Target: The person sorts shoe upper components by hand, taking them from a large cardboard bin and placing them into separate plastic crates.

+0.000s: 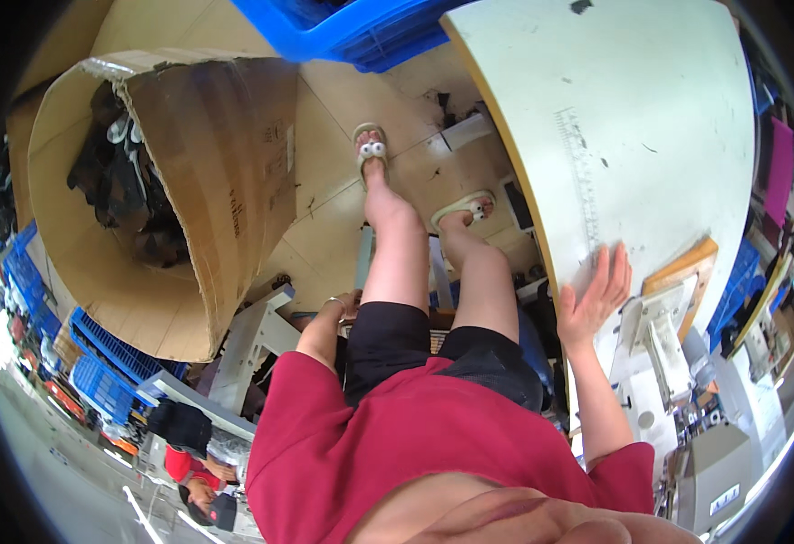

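My right hand (599,295) lies with its fingers stretched out on the pale work table (669,118), holding nothing. Beside it are a sewing machine (664,349) and a slanted wooden piece (692,267). Ruler-like markings (578,172) run along the tabletop beyond my fingertips. My left hand (351,303) is down by my left thigh, a bracelet on its wrist. Its fingers are mostly hidden, so what it touches cannot be made out. Left of it a large cardboard box (234,172) lies tilted, its opening showing a heap of dark pieces (130,186).
A blue plastic crate (361,41) stands at the far side. Scraps (456,113) lie on the tiled floor beside the table. A grey metal frame (256,344) is at my left. More blue crates (111,363) and another person (198,467) are farther left.
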{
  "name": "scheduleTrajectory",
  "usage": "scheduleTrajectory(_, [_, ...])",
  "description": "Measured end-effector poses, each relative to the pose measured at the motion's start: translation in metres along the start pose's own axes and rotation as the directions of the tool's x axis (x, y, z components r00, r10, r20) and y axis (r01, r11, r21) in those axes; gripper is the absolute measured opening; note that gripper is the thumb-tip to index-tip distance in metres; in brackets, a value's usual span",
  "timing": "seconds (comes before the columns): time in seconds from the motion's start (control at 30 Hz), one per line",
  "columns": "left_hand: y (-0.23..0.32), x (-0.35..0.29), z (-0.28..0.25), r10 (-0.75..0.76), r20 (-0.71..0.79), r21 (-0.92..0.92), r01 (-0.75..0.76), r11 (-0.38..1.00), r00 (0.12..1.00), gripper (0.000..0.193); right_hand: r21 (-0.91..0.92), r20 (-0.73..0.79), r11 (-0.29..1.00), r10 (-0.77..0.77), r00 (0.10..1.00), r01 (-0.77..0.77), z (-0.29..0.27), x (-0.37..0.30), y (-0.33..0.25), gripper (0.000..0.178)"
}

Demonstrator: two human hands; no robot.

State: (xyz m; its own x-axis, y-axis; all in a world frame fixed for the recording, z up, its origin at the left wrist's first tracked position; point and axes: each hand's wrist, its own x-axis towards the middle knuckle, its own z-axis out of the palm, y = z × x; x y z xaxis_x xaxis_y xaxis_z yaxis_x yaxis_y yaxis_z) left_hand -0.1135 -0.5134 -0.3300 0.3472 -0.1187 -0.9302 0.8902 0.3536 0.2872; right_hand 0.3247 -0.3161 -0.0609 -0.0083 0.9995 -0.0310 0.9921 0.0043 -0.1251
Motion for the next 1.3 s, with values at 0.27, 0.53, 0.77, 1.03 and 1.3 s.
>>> scheduleTrajectory(0.27, [-0.030, 0.046, 0.052, -0.378, -0.146, -0.909, 0.028, 0.417, 0.914, 0.059, -0.035, 0.003, 0.999, -0.008, 1.000, 0.008, -0.003, 0.002, 0.003, 0.069])
scheduleTrajectory(0.53, [0.036, 0.050, -0.020, -0.167, -0.156, -0.963, -0.112, 0.245, 0.974, 0.056, -0.029, -0.071, 0.999, -0.034, 0.997, 0.032, -0.006, 0.001, -0.001, 0.067])
scheduleTrajectory(0.77, [0.149, -0.139, -0.145, 0.460, -0.886, 0.453, 0.114, 0.884, -0.051, 0.041, -0.038, -0.119, 0.997, -0.065, 0.991, 0.061, -0.001, -0.009, 0.001, 0.065])
scheduleTrajectory(1.03, [0.054, -0.250, -0.236, -0.194, -0.954, -0.242, 0.205, 0.948, -0.229, 0.042, -0.073, -0.292, 0.982, -0.186, 0.938, 0.172, 0.015, -0.006, 0.005, 0.062])
scheduleTrajectory(1.3, [0.088, -0.185, -0.134, -0.070, -0.943, -0.128, 0.161, 0.979, -0.326, 0.026, -0.144, -0.353, 0.988, -0.111, 0.929, 0.064, 0.017, -0.010, -0.005, 0.058])
